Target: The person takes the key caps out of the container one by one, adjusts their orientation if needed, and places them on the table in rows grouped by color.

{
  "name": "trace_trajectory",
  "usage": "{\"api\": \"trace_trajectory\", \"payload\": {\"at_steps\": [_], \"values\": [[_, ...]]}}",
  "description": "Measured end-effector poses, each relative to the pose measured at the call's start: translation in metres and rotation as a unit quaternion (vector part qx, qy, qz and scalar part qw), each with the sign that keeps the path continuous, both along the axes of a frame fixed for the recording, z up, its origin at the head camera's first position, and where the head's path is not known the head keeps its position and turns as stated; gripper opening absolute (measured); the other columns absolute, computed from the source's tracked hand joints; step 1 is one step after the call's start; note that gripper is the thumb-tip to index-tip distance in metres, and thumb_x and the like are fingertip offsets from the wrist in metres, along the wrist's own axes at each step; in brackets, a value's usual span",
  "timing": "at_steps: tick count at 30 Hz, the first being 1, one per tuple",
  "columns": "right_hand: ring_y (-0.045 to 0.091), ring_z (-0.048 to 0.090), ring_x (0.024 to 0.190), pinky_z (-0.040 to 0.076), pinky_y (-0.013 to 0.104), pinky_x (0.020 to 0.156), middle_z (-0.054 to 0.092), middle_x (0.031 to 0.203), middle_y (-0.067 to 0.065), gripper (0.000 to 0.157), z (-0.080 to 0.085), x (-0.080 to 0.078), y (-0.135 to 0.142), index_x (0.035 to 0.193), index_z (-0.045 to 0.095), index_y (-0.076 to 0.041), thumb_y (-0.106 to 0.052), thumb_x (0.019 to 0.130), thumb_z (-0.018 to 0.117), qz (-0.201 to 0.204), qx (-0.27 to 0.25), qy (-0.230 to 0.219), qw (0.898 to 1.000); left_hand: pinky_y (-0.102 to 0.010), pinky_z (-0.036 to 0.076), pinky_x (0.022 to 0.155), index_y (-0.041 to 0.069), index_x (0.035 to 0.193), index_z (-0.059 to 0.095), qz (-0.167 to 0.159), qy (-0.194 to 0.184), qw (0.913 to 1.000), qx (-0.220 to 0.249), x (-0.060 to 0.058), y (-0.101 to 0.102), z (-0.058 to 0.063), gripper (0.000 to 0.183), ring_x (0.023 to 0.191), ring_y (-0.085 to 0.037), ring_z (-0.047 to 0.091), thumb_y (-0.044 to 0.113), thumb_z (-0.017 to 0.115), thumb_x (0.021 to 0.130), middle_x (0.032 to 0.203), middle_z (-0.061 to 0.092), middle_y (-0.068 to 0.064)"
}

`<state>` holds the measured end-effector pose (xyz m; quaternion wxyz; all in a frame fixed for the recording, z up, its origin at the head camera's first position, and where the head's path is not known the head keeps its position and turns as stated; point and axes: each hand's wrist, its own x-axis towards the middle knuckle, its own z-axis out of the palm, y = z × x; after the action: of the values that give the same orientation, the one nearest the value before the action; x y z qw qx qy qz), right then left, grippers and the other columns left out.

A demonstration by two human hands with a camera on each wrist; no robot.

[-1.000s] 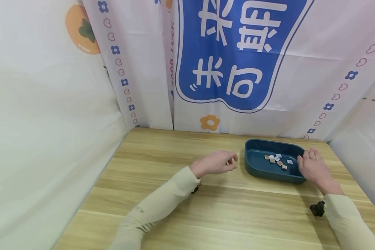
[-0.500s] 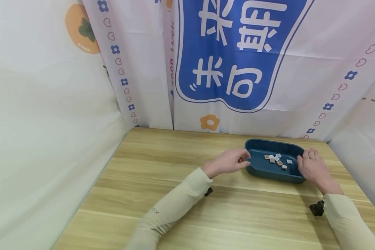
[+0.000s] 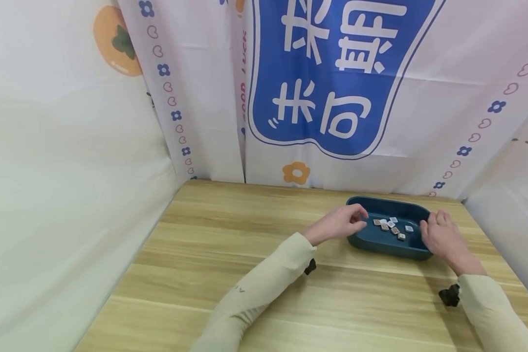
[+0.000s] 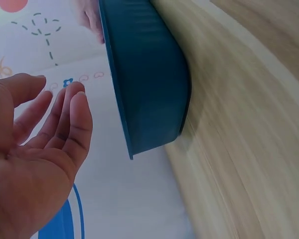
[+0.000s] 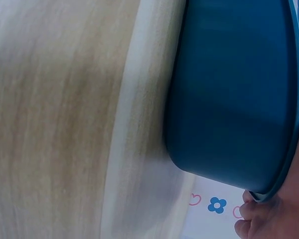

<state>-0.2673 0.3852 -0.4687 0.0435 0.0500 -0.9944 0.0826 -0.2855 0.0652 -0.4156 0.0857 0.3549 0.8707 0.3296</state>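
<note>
In the head view a dark teal tray (image 3: 389, 248) with rounded corners stands toward the back right of the table, and several small brown-and-white square tiles (image 3: 395, 231) lie on its floor. My right hand (image 3: 444, 237) grips the tray's right end at the rim; in the right wrist view its fingers (image 5: 254, 219) show past the rim. My left hand (image 3: 336, 224) hovers over the tray's left end, fingers loosely bent. The left wrist view shows this hand (image 4: 40, 144) holding nothing, beside and above the tray wall (image 4: 147, 74).
The wood-grain table (image 3: 246, 220) runs up to a printed cloth (image 3: 317, 98) hanging behind it. White cloth walls (image 3: 70, 171) stand on both sides. A small black device (image 3: 450, 295) sits at the right wrist, another (image 3: 310, 267) at the left.
My left hand has moved right, from beside the tray to over its left end. My right hand, the tray and the tiles have stayed in place.
</note>
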Motion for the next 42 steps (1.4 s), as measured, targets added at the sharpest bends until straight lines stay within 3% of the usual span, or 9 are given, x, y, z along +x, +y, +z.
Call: {"api": "trace_trajectory", "payload": {"at_steps": [5, 11, 23, 28, 35, 42], "values": [[0.064, 0.017, 0.133, 0.018, 0.070, 0.109, 0.015, 0.141, 0.053, 0.065, 0.002, 0.000, -0.001, 0.135, 0.022, 0.030, -0.029, 0.107, 0.021, 0.005, 0.001, -0.006, 1.000, -0.013, 0.047, 0.069, 0.020, 0.122, 0.059, 0.023, -0.017, 0.9996, 0.002, -0.005, 0.015, -0.002, 0.023, 0.086, -0.001, 0.059, 0.027, 0.057, 0.100, 0.108, 0.065, 0.007], [0.064, 0.017, 0.133, 0.018, 0.069, 0.110, 0.015, 0.141, 0.054, 0.065, 0.001, 0.001, -0.003, 0.135, 0.023, 0.030, -0.028, 0.107, 0.023, 0.006, 0.003, -0.012, 1.000, -0.011, 0.046, 0.071, 0.020, 0.120, 0.060, 0.015, -0.008, 0.9998, 0.005, -0.009, 0.035, -0.010, 0.022, 0.086, 0.000, 0.057, 0.025, 0.059, 0.099, 0.107, 0.066, 0.008], [0.062, 0.025, 0.125, 0.025, 0.069, 0.106, 0.027, 0.132, 0.051, 0.054, -0.001, 0.007, 0.011, 0.127, 0.030, 0.030, -0.019, 0.105, 0.029, 0.013, 0.020, 0.046, 0.999, -0.013, 0.044, 0.074, 0.025, 0.117, 0.062, 0.074, -0.015, 0.9970, -0.015, -0.017, 0.071, -0.027, 0.019, 0.085, 0.001, 0.055, 0.028, 0.059, 0.099, 0.103, 0.063, 0.013], [0.062, 0.023, 0.126, 0.023, 0.069, 0.107, 0.025, 0.135, 0.051, 0.057, -0.004, 0.007, 0.011, 0.129, 0.029, 0.029, -0.023, 0.106, 0.026, 0.015, 0.015, 0.028, 0.999, -0.014, 0.044, 0.074, 0.025, 0.115, 0.063, 0.094, -0.020, 0.9949, -0.032, -0.019, 0.079, -0.027, 0.018, 0.084, 0.000, 0.054, 0.026, 0.061, 0.098, 0.102, 0.063, 0.013], [0.060, 0.026, 0.123, 0.025, 0.069, 0.105, 0.030, 0.130, 0.049, 0.053, -0.003, 0.004, 0.005, 0.127, 0.031, 0.029, -0.020, 0.105, 0.029, 0.021, 0.014, 0.046, 0.999, -0.014, 0.045, 0.071, 0.024, 0.115, 0.064, 0.094, -0.028, 0.9946, -0.034, -0.024, 0.086, -0.022, 0.017, 0.084, 0.002, 0.057, 0.025, 0.060, 0.098, 0.101, 0.065, 0.014], [0.059, 0.026, 0.124, 0.026, 0.069, 0.104, 0.030, 0.132, 0.049, 0.054, -0.001, 0.001, 0.000, 0.127, 0.031, 0.029, -0.020, 0.105, 0.029, 0.020, 0.023, 0.045, 0.999, -0.015, 0.046, 0.071, 0.027, 0.110, 0.068, 0.152, -0.005, 0.9869, -0.055, -0.031, 0.092, -0.021, 0.016, 0.082, 0.000, 0.058, 0.024, 0.059, 0.097, 0.102, 0.067, 0.015]]}}
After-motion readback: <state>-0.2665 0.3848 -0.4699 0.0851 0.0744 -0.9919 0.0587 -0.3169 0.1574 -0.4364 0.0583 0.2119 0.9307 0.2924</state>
